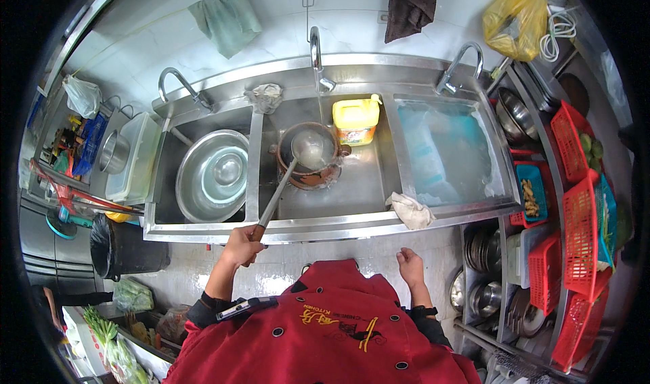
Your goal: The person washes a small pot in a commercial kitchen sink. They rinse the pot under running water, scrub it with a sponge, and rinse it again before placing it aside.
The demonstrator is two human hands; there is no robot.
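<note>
My left hand (244, 244) grips the handle of a long metal ladle (277, 199). Its round bowl is inside a brown clay pot (311, 180) in the middle basin (350, 193) of a steel sink, below a tap (316, 54) from which a thin stream runs. Beside the pot, to its right, stands a yellow plastic jug (355, 120). Past the sink's front edge, my right hand (410, 266) hangs with its fingers loosely curled, holding nothing that I can see. A pale cloth (410, 211) lies on the front rim near it.
The left basin holds a large steel bowl (190, 196); cloudy water and a blue-and-white thing (431, 150) fill the right basin. A grey rag (265, 98) lies on the back rim. A black bin (132, 254) stands front left. Shelves with red baskets (579, 232) and steel bowls line the right.
</note>
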